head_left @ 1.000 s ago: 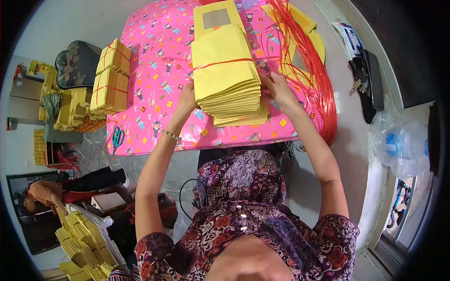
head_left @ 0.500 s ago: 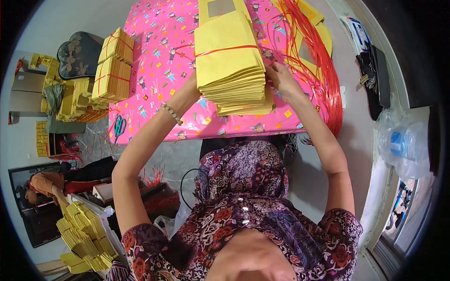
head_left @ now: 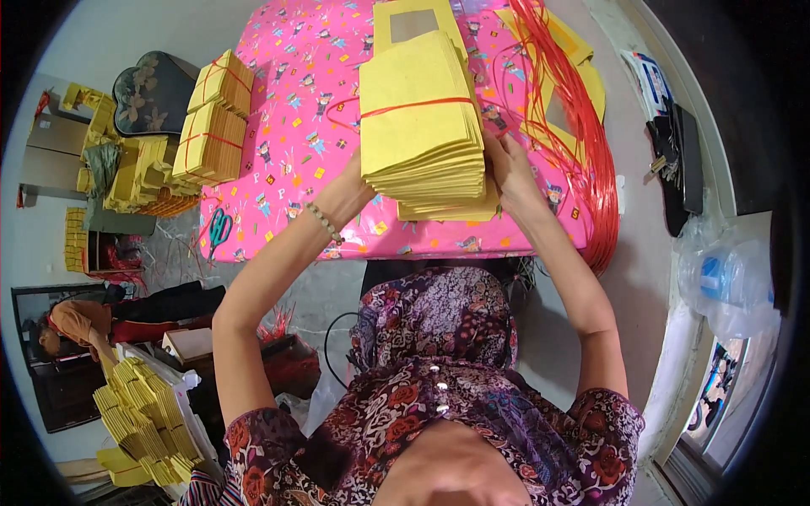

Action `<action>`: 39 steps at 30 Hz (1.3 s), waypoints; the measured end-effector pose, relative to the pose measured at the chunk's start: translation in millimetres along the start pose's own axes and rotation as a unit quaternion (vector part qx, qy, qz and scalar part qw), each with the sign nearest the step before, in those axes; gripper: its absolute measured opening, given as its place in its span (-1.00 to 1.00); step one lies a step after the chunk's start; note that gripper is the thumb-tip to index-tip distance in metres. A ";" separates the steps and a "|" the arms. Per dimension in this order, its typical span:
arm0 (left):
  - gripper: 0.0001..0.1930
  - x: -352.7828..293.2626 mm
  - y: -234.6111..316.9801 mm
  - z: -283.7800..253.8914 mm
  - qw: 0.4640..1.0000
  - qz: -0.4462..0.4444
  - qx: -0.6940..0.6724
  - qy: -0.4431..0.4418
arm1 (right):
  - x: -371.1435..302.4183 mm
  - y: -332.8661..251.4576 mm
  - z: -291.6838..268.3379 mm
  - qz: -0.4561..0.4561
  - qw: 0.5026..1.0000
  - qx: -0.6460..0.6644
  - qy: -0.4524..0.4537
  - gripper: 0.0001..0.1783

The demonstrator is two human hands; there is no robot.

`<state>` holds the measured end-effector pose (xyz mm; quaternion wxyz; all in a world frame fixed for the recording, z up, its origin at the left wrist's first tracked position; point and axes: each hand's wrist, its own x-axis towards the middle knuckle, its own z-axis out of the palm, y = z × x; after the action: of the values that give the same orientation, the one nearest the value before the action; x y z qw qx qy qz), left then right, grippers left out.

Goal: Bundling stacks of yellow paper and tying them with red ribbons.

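Yellow stack [head_left: 418, 139] sits mid-bench, toward the near edge of the pink bench [head_left: 287, 211]. One red band [head_left: 418, 105] visible across its top; near end fanned. Lower sheets [head_left: 447, 211] stick out toward the wearer, windowed sheet [head_left: 388, 29] past the far end.

Left hand [head_left: 346, 185] at the stack's left side, fingers hidden, so can't tell if it's gripping. Right hand [head_left: 509, 173] at the right side, fingertips partly hidden; can't tell whether it grips paper or strand.

Risks, my read:
- Slack band or uneven side pressure: middle sheets could slide out of the fanned end.
- Band pulled too hard: could crease the paper edges.
- Lower sheets sit offset, so any lift could leave them behind or skew them.
- Loose red strands [head_left: 582, 143] lie near the right forearm; a sideways sweep could snag them.
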<state>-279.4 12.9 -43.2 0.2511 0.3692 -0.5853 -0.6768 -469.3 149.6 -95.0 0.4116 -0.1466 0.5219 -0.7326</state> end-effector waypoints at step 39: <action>-0.61 38.7 89.0 41.0 0.951 0.213 -0.213 0.074 | 48.5 -122.6 87.3 -0.324 0.935 0.032 -0.142 -0.85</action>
<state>-343.4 -8.8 37.6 0.5050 0.2229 -0.4727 -0.6869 -498.1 71.0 39.1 0.2264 -0.3972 0.3582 -0.8140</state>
